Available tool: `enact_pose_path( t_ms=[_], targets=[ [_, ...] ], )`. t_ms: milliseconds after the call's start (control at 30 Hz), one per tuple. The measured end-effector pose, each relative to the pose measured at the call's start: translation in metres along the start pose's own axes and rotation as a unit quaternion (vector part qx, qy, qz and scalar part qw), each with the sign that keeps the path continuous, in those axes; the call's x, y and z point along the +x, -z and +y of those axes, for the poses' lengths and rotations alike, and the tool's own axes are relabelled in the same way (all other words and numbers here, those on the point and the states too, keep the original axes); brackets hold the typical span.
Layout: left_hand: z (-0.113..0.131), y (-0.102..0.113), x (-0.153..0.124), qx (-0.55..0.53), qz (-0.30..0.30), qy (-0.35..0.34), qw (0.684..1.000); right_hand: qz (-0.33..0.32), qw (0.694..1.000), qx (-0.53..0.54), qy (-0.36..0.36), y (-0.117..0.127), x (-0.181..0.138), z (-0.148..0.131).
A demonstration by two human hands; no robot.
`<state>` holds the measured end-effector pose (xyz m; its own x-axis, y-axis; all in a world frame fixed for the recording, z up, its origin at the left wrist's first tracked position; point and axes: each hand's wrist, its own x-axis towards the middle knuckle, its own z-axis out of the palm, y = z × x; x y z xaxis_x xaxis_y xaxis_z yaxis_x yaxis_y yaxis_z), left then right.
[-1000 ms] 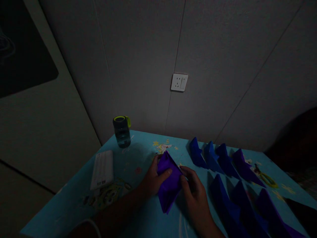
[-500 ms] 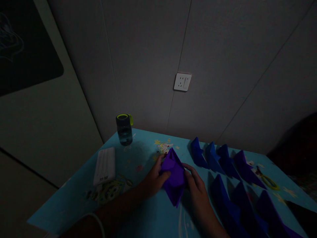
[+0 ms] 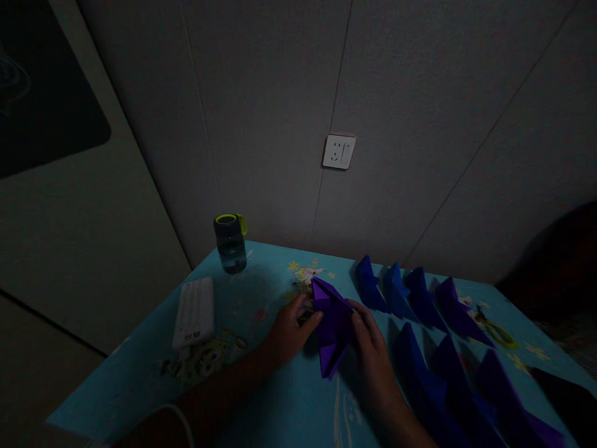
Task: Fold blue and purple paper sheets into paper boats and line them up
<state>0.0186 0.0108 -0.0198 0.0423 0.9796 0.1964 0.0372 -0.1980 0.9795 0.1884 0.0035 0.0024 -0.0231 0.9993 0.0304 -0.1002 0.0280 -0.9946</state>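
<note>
A folded purple paper shape [image 3: 332, 325] stands on the light blue table [image 3: 280, 404] between my hands. My left hand [image 3: 288, 330] pinches its left side with thumb and fingers. My right hand [image 3: 368, 339] grips its right side, fingers curled over the fold. The paper looks narrow and partly opened, with a point toward me. The room is dim, so fine folds are hard to see.
Several finished blue and purple paper boats [image 3: 422, 298] stand in rows to the right. A white power bank [image 3: 194, 312] and a green-lidded water bottle [image 3: 230, 244] are at the left. Scissors [image 3: 494, 333] lie at the far right. A wall socket [image 3: 339, 152] is on the wall behind.
Both hands have pressed the purple paper together, so it went from a wide flat shape to a narrower, upright one. Its position on the table is about the same.
</note>
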Motion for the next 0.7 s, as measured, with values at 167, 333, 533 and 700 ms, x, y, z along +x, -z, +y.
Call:
enact_pose_path(
  t_ms=[167,333,533,700],
  targets=[
    [0.000,0.002,0.002,-0.022,0.047,0.020,0.998,-0.002,0.998,0.055,-0.024,0.002,0.004,0.002],
    [0.020,0.005,0.004,-0.064,0.079,0.053,0.993,0.007,0.991,0.124,-0.056,0.004,0.006,-0.003],
    [0.022,0.003,0.004,-0.259,0.051,0.107,0.959,-0.015,0.985,0.168,-0.042,0.003,0.005,-0.006],
    [0.018,0.000,0.003,-0.315,0.035,0.109,0.942,-0.026,0.979,0.198,-0.050,0.002,0.003,-0.013]
  ],
)
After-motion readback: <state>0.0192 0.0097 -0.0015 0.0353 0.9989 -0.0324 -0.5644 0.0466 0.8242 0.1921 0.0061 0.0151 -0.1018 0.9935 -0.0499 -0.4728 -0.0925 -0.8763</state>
